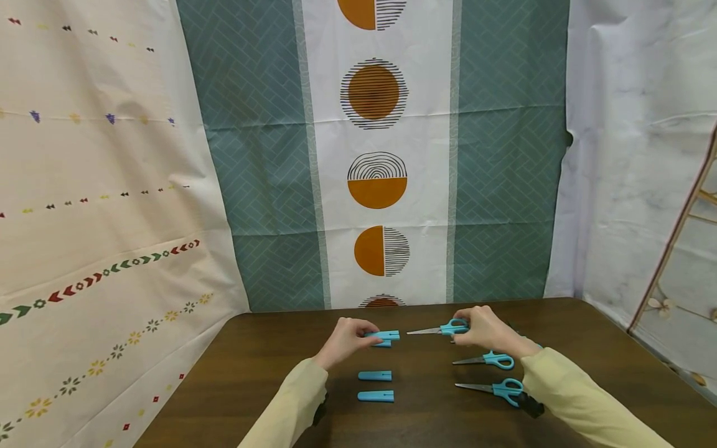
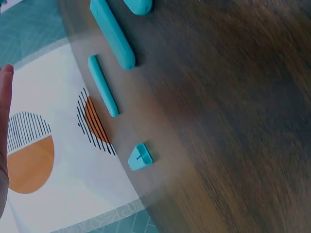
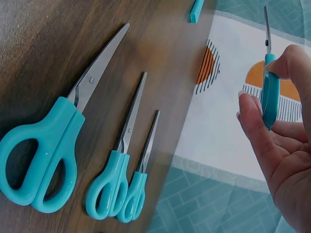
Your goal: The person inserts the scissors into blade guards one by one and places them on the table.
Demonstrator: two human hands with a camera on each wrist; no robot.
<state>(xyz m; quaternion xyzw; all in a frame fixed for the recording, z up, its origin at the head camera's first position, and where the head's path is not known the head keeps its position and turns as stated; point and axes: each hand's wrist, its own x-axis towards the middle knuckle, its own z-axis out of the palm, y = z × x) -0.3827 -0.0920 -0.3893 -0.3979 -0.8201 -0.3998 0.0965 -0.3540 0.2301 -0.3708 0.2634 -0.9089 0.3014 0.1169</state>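
Note:
My left hand (image 1: 348, 342) pinches a light-blue scissors sheath (image 1: 388, 335) between fingertips above the table. Close below it in the head view is another sheath (image 1: 384, 344). Two more sheaths, a middle one (image 1: 375, 376) and a near one (image 1: 376, 396), lie towards me. Across from them my right hand (image 1: 486, 328) pinches the blue handle of a pair of scissors (image 1: 452, 328), its closed blades pointing left at the held sheath. A gap separates blade tip and sheath. In the right wrist view, large scissors (image 3: 58, 141), medium scissors (image 3: 109, 184) and small scissors (image 3: 133, 196) lie closed.
All this is over a dark wooden table (image 1: 280, 348). A patterned cloth (image 1: 386, 261) hangs behind its far edge, and a pale embroidered cloth (image 1: 140, 280) on the left. A small teal piece (image 2: 140, 157) with a hollow shows in the left wrist view.

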